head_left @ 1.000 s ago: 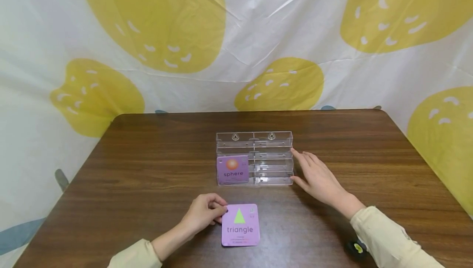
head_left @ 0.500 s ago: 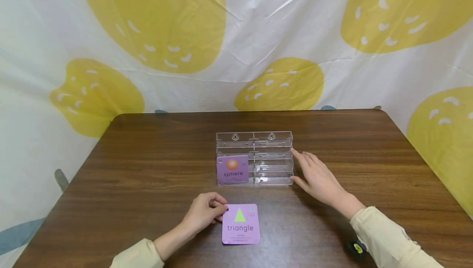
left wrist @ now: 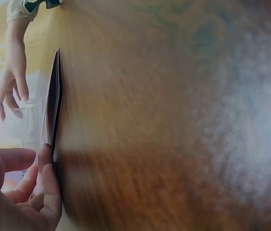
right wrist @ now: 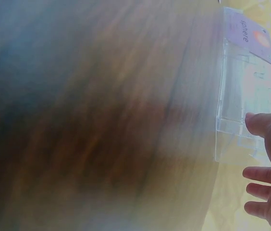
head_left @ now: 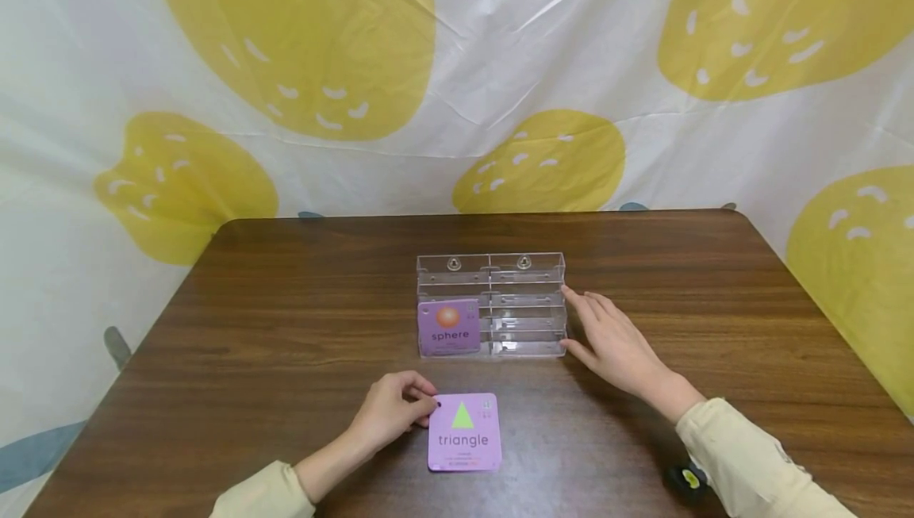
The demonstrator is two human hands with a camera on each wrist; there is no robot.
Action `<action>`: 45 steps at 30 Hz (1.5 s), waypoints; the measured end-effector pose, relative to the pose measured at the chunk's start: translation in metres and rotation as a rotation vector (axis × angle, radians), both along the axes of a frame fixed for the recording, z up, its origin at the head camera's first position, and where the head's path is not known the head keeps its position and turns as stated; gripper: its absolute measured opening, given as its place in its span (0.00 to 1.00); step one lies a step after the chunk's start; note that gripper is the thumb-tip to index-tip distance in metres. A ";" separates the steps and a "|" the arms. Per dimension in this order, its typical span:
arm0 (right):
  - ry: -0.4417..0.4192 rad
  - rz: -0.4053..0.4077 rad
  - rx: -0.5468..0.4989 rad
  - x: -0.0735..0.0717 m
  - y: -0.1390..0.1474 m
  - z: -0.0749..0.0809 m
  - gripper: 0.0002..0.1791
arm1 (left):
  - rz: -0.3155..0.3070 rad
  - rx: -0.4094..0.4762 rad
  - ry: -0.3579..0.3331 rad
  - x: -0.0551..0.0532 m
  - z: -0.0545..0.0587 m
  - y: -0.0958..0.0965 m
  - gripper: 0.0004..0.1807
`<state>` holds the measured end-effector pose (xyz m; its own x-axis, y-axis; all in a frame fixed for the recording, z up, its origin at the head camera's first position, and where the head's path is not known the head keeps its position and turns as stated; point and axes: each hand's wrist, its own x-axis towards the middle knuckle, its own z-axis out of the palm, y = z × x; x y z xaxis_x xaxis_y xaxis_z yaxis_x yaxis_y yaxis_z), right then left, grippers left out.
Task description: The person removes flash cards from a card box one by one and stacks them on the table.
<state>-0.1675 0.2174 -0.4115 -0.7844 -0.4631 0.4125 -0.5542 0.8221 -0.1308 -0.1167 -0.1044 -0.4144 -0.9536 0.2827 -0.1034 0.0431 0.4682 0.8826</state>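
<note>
A purple "triangle" card (head_left: 464,448) with a green triangle lies near the front middle of the table. At its upper left corner, my left hand (head_left: 393,411) pinches the edge between thumb and finger. The left wrist view shows that card (left wrist: 52,103) edge-on, at or just above the tabletop. Behind it stands a clear plastic card holder (head_left: 528,349) with two columns of tiered pockets. A purple "sphere" card (head_left: 450,329) sits in its lower left pocket. My right hand (head_left: 617,343) rests spread against the holder's right side, thumb low and forefinger higher.
A small black object with a yellow-green mark (head_left: 690,480) lies beside the right sleeve. The brown wooden table (head_left: 286,304) ends at a white cloth backdrop (head_left: 343,177) printed with yellow fruit.
The triangle card's lower edge has shifted slightly away from the front of the table. Both hands stay almost where they were, and the holder has not moved.
</note>
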 end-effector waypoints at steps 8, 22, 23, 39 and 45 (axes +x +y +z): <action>-0.007 -0.003 0.005 0.000 0.000 0.000 0.41 | -0.008 -0.012 0.011 0.000 -0.001 -0.001 0.06; -0.008 0.000 -0.004 0.001 0.000 0.002 0.41 | 0.008 -0.011 0.008 -0.005 0.009 -0.004 0.06; -0.008 0.001 -0.005 0.001 0.000 0.003 0.41 | 0.018 -0.013 0.016 -0.007 0.012 -0.004 0.06; -0.028 -0.004 -0.005 0.002 -0.001 0.003 0.41 | 0.173 -0.159 0.287 -0.028 0.042 -0.014 0.05; -0.031 -0.008 -0.003 0.002 -0.001 0.002 0.41 | 0.179 -0.340 0.488 -0.034 0.040 -0.018 0.10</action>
